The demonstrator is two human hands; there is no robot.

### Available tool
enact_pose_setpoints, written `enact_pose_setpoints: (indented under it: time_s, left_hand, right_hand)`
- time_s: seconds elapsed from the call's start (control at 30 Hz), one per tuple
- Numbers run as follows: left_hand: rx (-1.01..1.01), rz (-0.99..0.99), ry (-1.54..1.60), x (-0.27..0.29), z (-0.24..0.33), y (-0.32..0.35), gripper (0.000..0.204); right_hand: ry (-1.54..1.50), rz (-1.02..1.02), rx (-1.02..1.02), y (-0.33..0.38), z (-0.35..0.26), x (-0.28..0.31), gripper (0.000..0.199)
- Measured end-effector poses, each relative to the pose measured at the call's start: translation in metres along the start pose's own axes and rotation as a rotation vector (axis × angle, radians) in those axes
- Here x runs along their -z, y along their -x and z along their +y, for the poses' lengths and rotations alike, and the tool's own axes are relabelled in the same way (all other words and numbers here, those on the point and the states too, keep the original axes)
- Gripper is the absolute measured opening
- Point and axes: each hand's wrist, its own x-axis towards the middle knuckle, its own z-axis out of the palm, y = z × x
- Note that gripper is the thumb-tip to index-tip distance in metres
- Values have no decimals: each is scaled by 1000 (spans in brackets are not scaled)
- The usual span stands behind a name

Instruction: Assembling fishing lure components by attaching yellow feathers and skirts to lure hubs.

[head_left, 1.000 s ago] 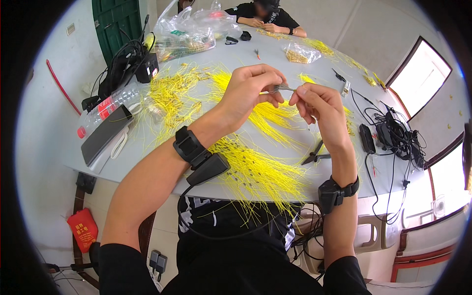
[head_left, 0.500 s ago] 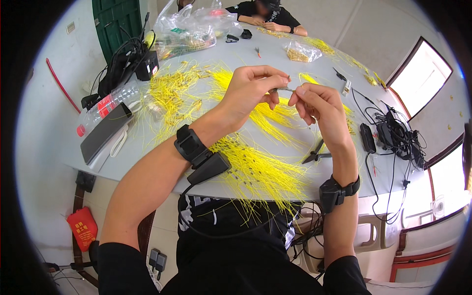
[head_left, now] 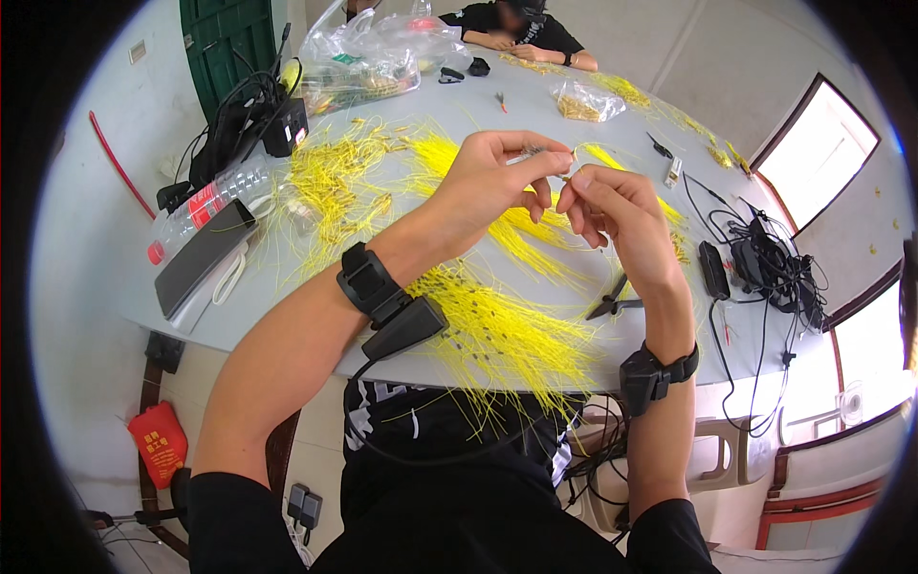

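Observation:
My left hand (head_left: 497, 182) is closed in a pinch above the table. A small grey piece (head_left: 531, 151) shows at its fingers, too small to tell its kind. Close beside it, my right hand (head_left: 617, 206) pinches at a thin yellow wire (head_left: 578, 150) that curves up from the fingertips. The fingertips of both hands nearly meet. Below them lies a bundle of yellow wires (head_left: 521, 239). Nearer me, another spread of yellow wires (head_left: 488, 320) with small dark sleeves hangs over the table edge. Black-handled pliers (head_left: 610, 304) lie partly behind my right wrist.
Tangled yellow wires with brassy ends (head_left: 339, 177) lie left, near a plastic bottle (head_left: 206, 210) and a dark box-shaped device (head_left: 206, 258). Clear bags (head_left: 368, 72) stand far left. Black cables (head_left: 779, 263) heap at right. Another person (head_left: 526, 33) sits across the table (head_left: 459, 110).
The grey piece that spanned the gap between my fingertips now shows above my left fingers. My fingertips have come slightly closer together; the arms have barely moved.

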Motion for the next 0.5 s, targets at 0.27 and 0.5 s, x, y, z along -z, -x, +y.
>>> enact_pose_setpoints:
  time_s: [0.27,0.5]
  left_hand:
    - [37,-27,111,0,3,1,25]
    - [22,-51,131,2,0,-1,24]
  right_hand:
    - [-23,5,7,-1,1,0,33]
    - [-7,56,45,0,1,-2,30]
